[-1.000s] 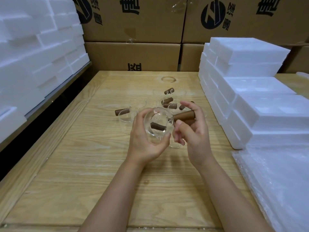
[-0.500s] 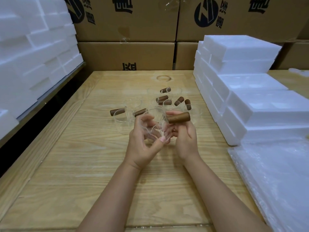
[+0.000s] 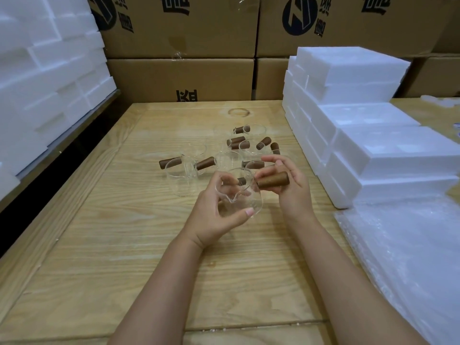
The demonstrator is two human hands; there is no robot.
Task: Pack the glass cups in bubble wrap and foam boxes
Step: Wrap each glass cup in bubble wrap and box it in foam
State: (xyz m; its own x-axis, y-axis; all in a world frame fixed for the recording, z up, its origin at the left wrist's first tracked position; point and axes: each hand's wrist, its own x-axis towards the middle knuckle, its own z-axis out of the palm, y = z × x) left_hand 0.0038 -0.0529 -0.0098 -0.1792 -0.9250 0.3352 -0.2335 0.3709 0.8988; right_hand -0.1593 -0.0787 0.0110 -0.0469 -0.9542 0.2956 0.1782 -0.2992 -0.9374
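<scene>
Glass cup (image 3: 249,196) held above counter (image 3: 112,245): left hand (image 3: 211,217) fingers curled round bowl, right hand (image 3: 293,188) fingers pinching wooden handle (image 3: 272,180). Other cups (image 3: 184,170) crowded just behind; foam boxes (image 3: 373,150) stacked right, bubble wrap (image 3: 410,257) beside them.

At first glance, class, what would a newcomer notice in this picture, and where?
Over the middle of the table, the left hand and right hand hold a clear cup by its body and brown handle. Behind it, more cups cluster on the wood. White foam boxes are stacked at the right, with bubble wrap nearer the camera.
</scene>
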